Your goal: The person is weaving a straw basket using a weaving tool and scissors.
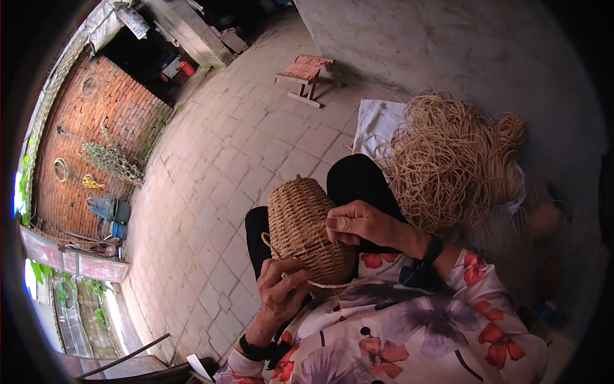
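A tan woven-cord basket (300,211) with small looped handles rests between my dark-clad knees, tilted. My right hand (361,227) is pinched against the right side of its weave; whatever lies between the fingertips is too small to make out. At the basket's lower left, my left hand (281,294) has its fingers curled on the basket's edge, beside a pale length of cord (326,285) that runs along that edge. The fingers partly hide what they grip.
A large tangled heap of tan cord (448,160) lies on a white sack (377,118) to my right. A low stool (307,70) stands on the paved floor (211,179) near a concrete wall (448,38). A brick wall (77,128) with hanging items and blue containers (118,217) is at left.
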A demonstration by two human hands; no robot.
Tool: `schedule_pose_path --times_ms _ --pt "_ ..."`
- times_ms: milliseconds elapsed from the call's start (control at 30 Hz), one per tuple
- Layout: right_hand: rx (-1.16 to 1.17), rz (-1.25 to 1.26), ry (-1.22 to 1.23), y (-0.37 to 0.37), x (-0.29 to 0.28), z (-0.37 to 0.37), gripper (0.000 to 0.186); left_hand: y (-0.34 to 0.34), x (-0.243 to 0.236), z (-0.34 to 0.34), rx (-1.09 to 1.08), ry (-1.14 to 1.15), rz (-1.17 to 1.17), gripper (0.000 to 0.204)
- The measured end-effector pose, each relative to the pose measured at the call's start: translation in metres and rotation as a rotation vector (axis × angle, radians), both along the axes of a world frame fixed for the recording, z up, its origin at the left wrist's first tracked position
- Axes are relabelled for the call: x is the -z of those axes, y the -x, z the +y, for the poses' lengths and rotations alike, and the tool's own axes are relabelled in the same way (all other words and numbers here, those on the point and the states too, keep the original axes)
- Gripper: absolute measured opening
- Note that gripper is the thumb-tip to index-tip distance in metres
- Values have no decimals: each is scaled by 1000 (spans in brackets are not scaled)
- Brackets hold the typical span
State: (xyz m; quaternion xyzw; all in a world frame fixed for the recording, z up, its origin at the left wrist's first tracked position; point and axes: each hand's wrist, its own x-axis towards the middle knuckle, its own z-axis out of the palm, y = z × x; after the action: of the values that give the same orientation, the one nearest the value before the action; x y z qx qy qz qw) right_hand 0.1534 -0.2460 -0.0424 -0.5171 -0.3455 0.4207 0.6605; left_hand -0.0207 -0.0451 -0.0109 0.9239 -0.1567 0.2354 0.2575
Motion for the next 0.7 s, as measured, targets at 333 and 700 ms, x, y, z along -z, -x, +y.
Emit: schedule_pose_path --times_ms 333,700 --pt "124 142 -329 -15 -42 5 39 8 12 12 -59 139 180 17" --pt "373 -622 -95 -5 -8 2 7 -15 -5 -1 -379 373 178 7"
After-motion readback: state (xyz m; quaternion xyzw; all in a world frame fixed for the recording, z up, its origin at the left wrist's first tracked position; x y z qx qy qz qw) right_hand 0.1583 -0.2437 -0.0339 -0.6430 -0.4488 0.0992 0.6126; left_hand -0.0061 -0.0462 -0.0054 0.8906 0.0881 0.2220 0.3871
